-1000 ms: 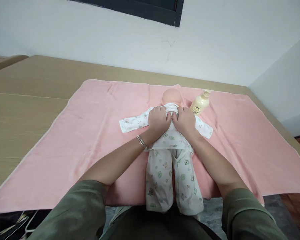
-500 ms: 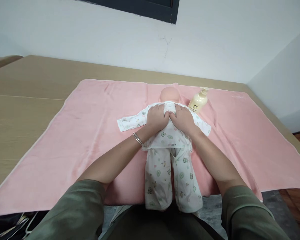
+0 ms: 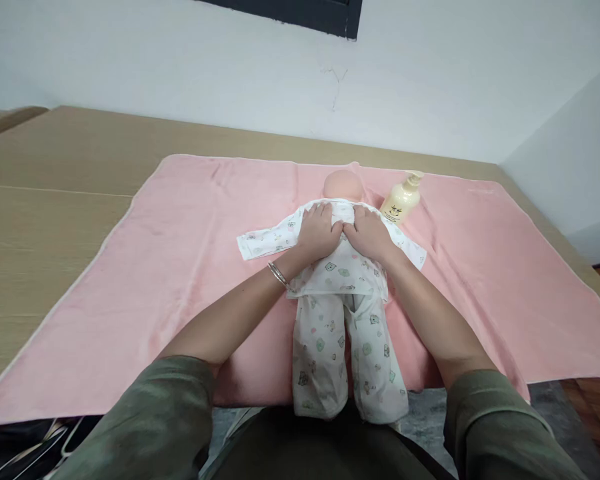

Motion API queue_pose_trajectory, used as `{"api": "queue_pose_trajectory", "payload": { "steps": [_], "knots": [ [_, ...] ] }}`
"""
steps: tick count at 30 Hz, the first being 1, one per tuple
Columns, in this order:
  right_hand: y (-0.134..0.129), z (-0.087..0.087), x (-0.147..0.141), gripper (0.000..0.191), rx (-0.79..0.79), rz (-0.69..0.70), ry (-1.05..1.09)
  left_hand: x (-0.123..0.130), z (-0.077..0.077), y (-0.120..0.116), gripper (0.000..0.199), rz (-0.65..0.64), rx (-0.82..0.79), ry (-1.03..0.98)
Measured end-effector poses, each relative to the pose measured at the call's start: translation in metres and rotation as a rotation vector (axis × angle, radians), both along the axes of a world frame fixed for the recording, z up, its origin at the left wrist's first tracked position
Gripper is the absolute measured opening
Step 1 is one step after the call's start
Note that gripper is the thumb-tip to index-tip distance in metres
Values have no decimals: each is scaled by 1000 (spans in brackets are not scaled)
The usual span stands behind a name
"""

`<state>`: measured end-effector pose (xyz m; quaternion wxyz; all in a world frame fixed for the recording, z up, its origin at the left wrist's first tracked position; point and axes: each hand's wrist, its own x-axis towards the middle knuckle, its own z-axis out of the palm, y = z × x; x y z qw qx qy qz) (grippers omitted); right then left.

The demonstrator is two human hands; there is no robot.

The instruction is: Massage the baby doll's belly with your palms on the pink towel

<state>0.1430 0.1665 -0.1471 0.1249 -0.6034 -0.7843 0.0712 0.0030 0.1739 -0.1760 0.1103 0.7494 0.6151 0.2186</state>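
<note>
A baby doll in a white top and trousers, both printed with small animals, lies on a pink blanket. Its bald head points away from me, no face showing, and its legs reach the near edge. My left hand, with silvery bangles at the wrist, rests flat on the left of its upper torso. Mirroring it, my right hand lies flat on the right side. The two thumbs nearly touch at the middle; the fingers stretch toward the shoulders. Both hands are open and press on the cloth without gripping anything.
A pale yellow pump bottle leans on the blanket near the doll's right-hand sleeve. The pink blanket covers much of the wooden table and hangs over its front edge. Behind stands a white wall. Dark items are at lower left.
The view has shifted slightly, so everything sits a little further right and higher. Both hands stay on the doll's torso with hardly any change in pose.
</note>
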Motion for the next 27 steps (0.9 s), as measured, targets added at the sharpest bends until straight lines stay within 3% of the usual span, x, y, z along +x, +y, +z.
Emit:
{"api": "queue_pose_trajectory", "payload": {
  "steps": [16,27],
  "knots": [
    [1,-4,-3,61,-38,-13,-75,-1,1,1,55,-33,-4,30],
    [-2,-3,-5,56,-27,-66,-71,0,-2,-1,57,-1,-14,-36]
  ]
}}
